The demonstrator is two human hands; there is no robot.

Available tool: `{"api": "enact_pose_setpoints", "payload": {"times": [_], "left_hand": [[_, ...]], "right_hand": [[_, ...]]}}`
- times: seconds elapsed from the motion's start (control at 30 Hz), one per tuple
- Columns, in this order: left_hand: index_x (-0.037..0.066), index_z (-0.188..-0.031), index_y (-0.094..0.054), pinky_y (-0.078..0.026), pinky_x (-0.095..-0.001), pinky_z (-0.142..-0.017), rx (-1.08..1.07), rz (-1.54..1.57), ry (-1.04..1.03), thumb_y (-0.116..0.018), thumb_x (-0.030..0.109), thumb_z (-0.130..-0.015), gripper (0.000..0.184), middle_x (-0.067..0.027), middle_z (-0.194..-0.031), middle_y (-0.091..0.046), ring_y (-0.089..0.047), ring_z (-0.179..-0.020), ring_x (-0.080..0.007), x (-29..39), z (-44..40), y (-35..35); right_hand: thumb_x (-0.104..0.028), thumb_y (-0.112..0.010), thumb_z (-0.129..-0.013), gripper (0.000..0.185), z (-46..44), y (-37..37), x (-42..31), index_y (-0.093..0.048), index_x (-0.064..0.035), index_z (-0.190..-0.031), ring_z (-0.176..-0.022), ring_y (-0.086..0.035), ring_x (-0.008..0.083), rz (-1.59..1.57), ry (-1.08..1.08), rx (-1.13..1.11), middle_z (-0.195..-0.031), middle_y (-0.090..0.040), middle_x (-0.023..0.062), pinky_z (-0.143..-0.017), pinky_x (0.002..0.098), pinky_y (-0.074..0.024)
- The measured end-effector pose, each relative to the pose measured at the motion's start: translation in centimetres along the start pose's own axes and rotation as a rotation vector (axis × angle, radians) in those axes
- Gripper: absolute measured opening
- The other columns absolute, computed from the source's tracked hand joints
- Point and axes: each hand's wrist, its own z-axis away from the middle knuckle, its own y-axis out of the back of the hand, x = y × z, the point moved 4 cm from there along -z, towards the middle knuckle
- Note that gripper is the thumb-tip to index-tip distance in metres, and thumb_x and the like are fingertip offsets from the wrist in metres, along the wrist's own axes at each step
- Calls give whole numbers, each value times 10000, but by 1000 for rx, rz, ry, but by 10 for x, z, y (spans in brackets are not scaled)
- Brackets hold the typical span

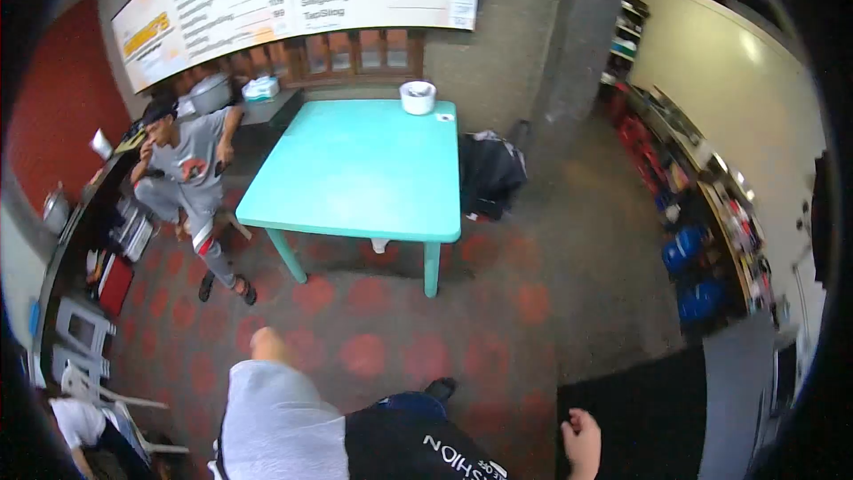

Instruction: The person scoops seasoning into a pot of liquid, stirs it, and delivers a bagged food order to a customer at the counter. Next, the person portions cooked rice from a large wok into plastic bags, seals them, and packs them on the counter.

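Observation:
My right hand is low in the head view, over a dark mat on the floor. Its fingers are loosely curled and a little apart, with nothing visible in them. On my left, a pale sleeve reaches forward and ends in a blurred patch of bare skin. No fingers can be made out there, so I cannot tell how my left hand is held. Ahead stands a turquoise table, apart from both arms. A white round container is at its far right corner.
A person in grey sits left of the table. Another person is at the lower left, near a white chair. A black bag rests by the wall. Shelves with blue containers line the right side.

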Motion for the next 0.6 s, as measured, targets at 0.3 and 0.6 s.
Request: {"api": "enact_pose_setpoints", "payload": {"times": [0.3, 0.6], "left_hand": [[75, -1229, -563, -478, -438, -885, 99, -148, -1081, -512, 97, -771, 461, -172, -1232, -572, -596, -1035, -361, 721, 37, 174], [75, -1218, -572, -463, -325, -473, -383, -75, -1100, -600, 2, -801, 425, -90, -894, -660, -573, -578, -168, 1040, 95, 247]], "right_hand": [[-87, -581, -866, 129, -160, 148, 37, -675, -25, -929, -798, -648, 246, 94, -35, 339, -871, -671, 134, -732, 368, -519], [-201, -669, -779, 470, -285, 418, 329, -504, -113, -1210, -1124, -487, 387, 610, -540, 700, -1261, -480, 198, -921, 441, -449]]}}
